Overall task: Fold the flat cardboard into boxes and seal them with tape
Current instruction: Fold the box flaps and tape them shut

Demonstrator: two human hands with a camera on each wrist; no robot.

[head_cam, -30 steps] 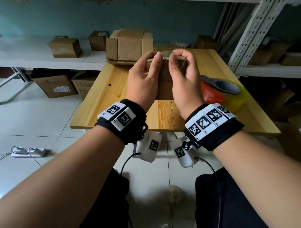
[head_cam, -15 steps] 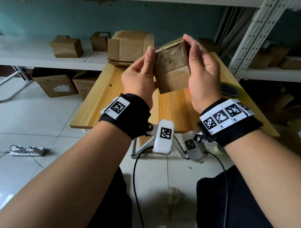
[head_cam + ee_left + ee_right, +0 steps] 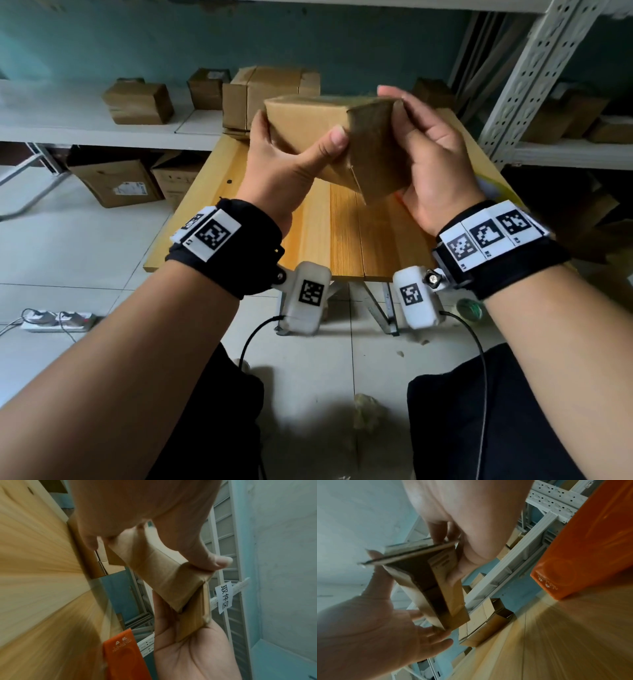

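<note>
White paper label point(image 3: 223, 599) reads 取件区; small brown cardboard box point(image 3: 308, 125) sits between left hand point(image 3: 284, 171) and right hand point(image 3: 435, 164), both gripping it.

The right hand point(image 3: 467, 513) gripped the box point(image 3: 452, 588) by one side wall, fingers behind it and thumb in front. The box's open end faced the camera, dark inside, with one flap seen edge-on. The left hand point(image 3: 368, 628) spread beneath it, thumb up behind that flap. Beyond lay the table point(image 3: 573, 642), blurred, bearing an orange dispenser point(image 3: 582, 554) and stacked cardboard point(image 3: 484, 626) near a white rack point(image 3: 513, 563).
</note>
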